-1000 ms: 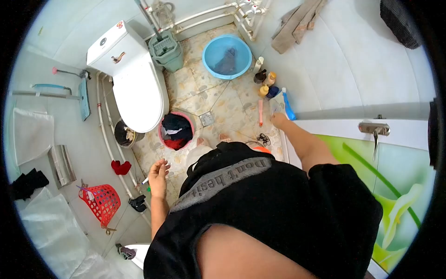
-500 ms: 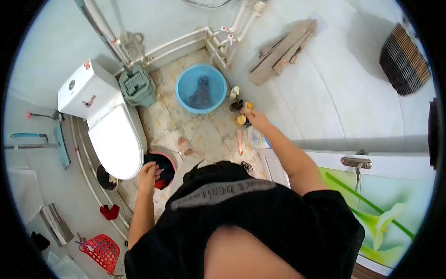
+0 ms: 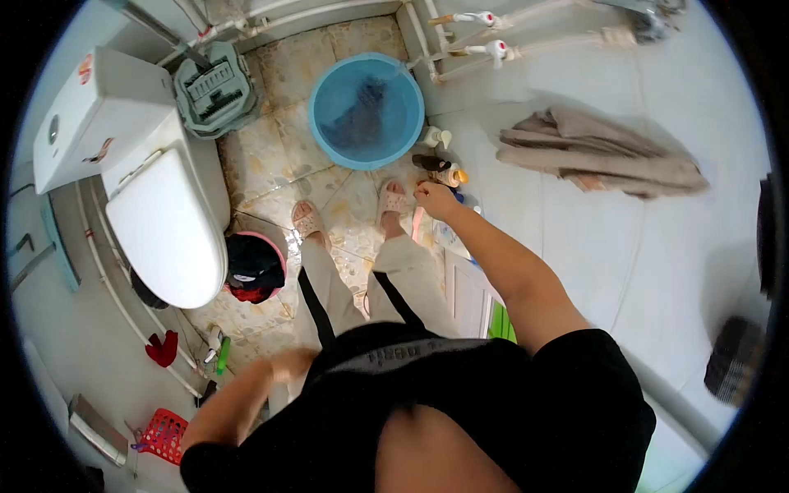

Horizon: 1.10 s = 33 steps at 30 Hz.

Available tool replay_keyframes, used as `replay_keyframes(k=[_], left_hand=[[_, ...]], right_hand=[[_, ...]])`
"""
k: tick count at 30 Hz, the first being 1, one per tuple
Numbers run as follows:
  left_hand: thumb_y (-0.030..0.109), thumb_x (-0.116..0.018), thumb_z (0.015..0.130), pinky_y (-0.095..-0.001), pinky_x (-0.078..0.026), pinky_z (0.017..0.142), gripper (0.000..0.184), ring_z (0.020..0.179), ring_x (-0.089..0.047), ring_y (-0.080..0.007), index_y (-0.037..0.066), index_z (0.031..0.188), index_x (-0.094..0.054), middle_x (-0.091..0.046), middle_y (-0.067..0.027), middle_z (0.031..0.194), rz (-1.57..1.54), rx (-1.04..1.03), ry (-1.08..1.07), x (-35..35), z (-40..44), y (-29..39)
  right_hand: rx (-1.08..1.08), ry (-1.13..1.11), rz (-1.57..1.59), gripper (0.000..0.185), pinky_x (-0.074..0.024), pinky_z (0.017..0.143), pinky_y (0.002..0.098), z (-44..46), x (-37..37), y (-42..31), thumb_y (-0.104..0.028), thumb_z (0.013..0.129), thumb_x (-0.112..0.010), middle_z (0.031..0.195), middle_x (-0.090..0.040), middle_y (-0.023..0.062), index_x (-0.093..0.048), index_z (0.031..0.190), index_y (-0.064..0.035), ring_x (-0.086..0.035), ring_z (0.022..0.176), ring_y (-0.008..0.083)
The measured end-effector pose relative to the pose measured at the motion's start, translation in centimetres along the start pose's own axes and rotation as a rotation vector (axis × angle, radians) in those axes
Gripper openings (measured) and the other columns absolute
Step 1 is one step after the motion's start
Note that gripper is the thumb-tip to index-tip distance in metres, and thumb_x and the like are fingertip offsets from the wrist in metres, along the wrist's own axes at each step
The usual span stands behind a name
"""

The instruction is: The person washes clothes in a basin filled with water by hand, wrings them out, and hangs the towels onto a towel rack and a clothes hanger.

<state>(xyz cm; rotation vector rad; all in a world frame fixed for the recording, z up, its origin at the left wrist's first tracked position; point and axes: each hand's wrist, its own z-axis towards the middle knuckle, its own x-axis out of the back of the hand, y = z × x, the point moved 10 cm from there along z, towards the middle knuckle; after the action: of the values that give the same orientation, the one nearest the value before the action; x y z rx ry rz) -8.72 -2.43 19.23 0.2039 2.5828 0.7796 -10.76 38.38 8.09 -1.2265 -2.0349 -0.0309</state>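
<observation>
My right hand [image 3: 436,200] reaches down beside a row of bottles along the wall, its fingers curled together; whatever they may hold is hidden. Just beyond it are a bottle with an orange-yellow cap [image 3: 457,176], a dark bottle [image 3: 431,163] and a white pump bottle [image 3: 437,137]. My left hand [image 3: 292,364] is at my left thigh, smeared by motion, so its fingers do not show clearly. Ahead of my feet stands a blue basin [image 3: 319,135] of water with dark cloth [image 3: 367,111] soaking in it.
A white toilet [image 3: 168,230] and a grey-green mop bucket [image 3: 215,90] stand at left. Near my left foot sits a pink tub [image 3: 282,267] of dark and red clothes. A brown towel [image 3: 592,152] hangs on the right wall, past white pipes [image 3: 534,49].
The view has tilted and shifted, bringing my slippers and trouser legs into sight. My left hand has moved from above the pink tub back to my thigh. The right stays by the bottles.
</observation>
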Motion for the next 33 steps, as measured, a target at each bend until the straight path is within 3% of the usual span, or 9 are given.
replay_keyframes(k=[5, 6, 11, 16, 19, 23, 26, 30, 33], left_hand=[[0.021, -0.048, 0.08, -0.0282, -0.041, 0.073, 0.027, 0.081, -0.054, -0.0188, 0.003, 0.097, -0.057, -0.059, -0.0109, 0.086, -0.443, 0.1, -0.185, -0.3, 3.8, -0.8], [0.023, -0.05, 0.08, -0.0256, -0.041, 0.067, 0.024, 0.074, -0.052, -0.0147, 0.002, 0.089, -0.058, -0.058, -0.006, 0.074, -0.284, 0.055, -0.061, 3.3, 6.0, 1.0], [0.01, -0.045, 0.084, -0.0247, -0.041, 0.069, 0.016, 0.075, -0.051, -0.0132, 0.001, 0.096, -0.051, -0.055, -0.0061, 0.083, -1.228, -0.263, 0.859, 15.3, 22.1, -1.2], [0.008, -0.042, 0.084, -0.0253, -0.041, 0.069, 0.015, 0.074, -0.051, -0.0124, 0.003, 0.095, -0.05, -0.055, -0.0053, 0.085, -1.551, -0.221, 0.618, 16.6, 32.0, 1.8], [0.009, -0.042, 0.083, -0.0331, -0.044, 0.072, 0.019, 0.081, -0.053, -0.0214, 0.001, 0.099, -0.047, -0.054, -0.011, 0.088, -1.952, -0.281, 0.323, 16.5, 31.4, 3.0], [0.01, -0.042, 0.083, -0.0332, -0.044, 0.071, 0.019, 0.08, -0.054, -0.0218, 0.001, 0.099, -0.047, -0.054, -0.0116, 0.087, -1.954, -0.103, 0.495, 16.8, 31.1, 0.1], [0.01, -0.043, 0.083, -0.0322, -0.045, 0.069, 0.019, 0.08, -0.054, -0.0216, 0.001, 0.099, -0.047, -0.054, -0.0111, 0.086, -1.957, -0.07, 0.472, 17.1, 31.6, 0.6], [0.01, -0.042, 0.083, -0.0323, -0.044, 0.069, 0.021, 0.079, -0.052, -0.0211, 0.0, 0.101, -0.046, -0.052, -0.0119, 0.089, -1.833, -0.173, 0.48, 19.4, 30.9, 1.5], [0.011, -0.042, 0.084, -0.0319, -0.044, 0.069, 0.021, 0.079, -0.052, -0.0211, -0.001, 0.102, -0.045, -0.052, -0.013, 0.089, -1.77, -0.095, 0.569, 18.3, 31.7, 0.0]], right_hand=[[0.0, -0.054, -0.084, 0.03, -0.0404, 0.079, 0.0349, 14.4, -1.9, 3.6, -0.026, 0.077, -0.049, 0.096, -0.056, 0.0173, -0.056, 0.094, -0.0024, -0.053, 0.09, 0.0296], [-0.008, -0.016, -0.101, 0.032, -0.0399, 0.081, 0.036, 17.1, -1.7, 3.8, -0.027, 0.078, -0.047, 0.098, -0.055, 0.0185, -0.055, 0.096, -0.0027, -0.052, 0.092, 0.0314], [-0.013, 0.053, -0.109, 0.048, -0.038, 0.085, 0.0356, 34.1, -2.2, 4.4, -0.034, 0.079, -0.048, 0.108, -0.05, 0.021, -0.045, 0.112, 0.0012, -0.048, 0.099, 0.0327], [-0.029, 0.272, -0.317, 0.06, -0.0342, 0.091, 0.0357, 48.4, 0.6, 4.2, -0.042, 0.078, -0.049, 0.112, -0.047, 0.0223, -0.041, 0.115, 0.0046, -0.044, 0.106, 0.0341], [-0.048, 0.241, -0.246, 0.065, -0.035, 0.09, 0.0362, 52.3, -3.2, 3.4, -0.046, 0.076, -0.048, 0.112, -0.047, 0.022, -0.041, 0.115, 0.0049, -0.045, 0.104, 0.0343], [0.012, 0.059, -0.312, 0.062, -0.0369, 0.088, 0.0378, 55.5, -12.0, 4.4, -0.046, 0.075, -0.049, 0.112, -0.049, 0.0194, -0.043, 0.115, 0.0013, -0.048, 0.101, 0.0332], [0.444, -0.256, -0.54, 0.054, -0.0338, 0.091, 0.0428, 51.3, -20.6, 0.3, -0.044, 0.072, -0.051, 0.12, -0.042, 0.0165, -0.048, 0.114, -0.0103, -0.043, 0.108, 0.0317], [0.28, 0.22, -0.602, 0.046, -0.0386, 0.084, 0.0369, 49.5, -12.9, 2.4, -0.038, 0.074, -0.051, 0.105, -0.053, 0.0153, -0.05, 0.11, -0.0101, -0.05, 0.097, 0.0305], [0.237, 0.072, -0.793, 0.046, -0.0383, 0.084, 0.0356, 47.5, -11.5, 3.3, -0.033, 0.073, -0.056, 0.104, -0.053, 0.0143, -0.048, 0.109, -0.0058, -0.051, 0.095, 0.0286]])
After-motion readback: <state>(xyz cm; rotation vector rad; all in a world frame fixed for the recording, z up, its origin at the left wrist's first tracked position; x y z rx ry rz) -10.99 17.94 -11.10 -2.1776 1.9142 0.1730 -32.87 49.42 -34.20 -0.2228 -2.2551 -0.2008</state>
